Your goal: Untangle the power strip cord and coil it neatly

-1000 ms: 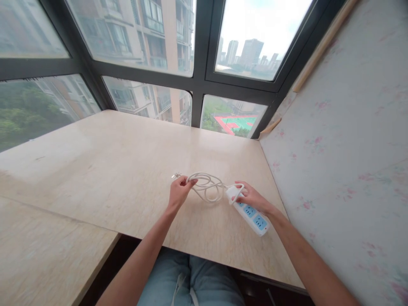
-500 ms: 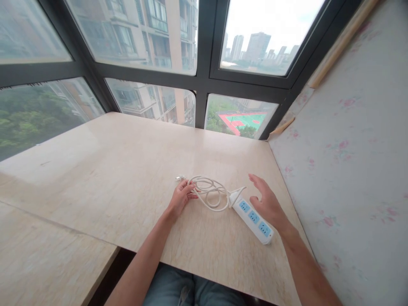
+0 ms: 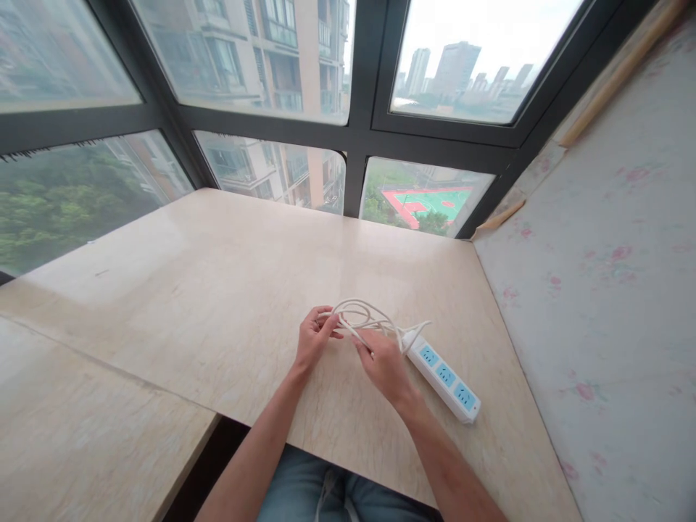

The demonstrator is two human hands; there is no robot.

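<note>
A white power strip [image 3: 443,378] with blue socket faces lies slantwise on the marble-patterned surface. Its white cord [image 3: 365,310] is gathered in loose loops to the left of it. My left hand [image 3: 316,335] is closed round the left end of the loops, thumb on top. The plug is hidden behind those fingers. My right hand [image 3: 385,362] is closed on the near side of the coil, between my left hand and the strip, with thumb and fingers pinching the cord.
The stone surface [image 3: 228,290] runs back to dark window frames [image 3: 356,174]. A wall with flowered paper [image 3: 598,290] bounds the right side. A gap [image 3: 209,464] opens in the surface at the near left, and my legs [image 3: 326,489] are below its front edge.
My right hand has moved left from above the power strip and closed on the cord. My left hand keeps its hold on the loops. The view has shifted slightly.
</note>
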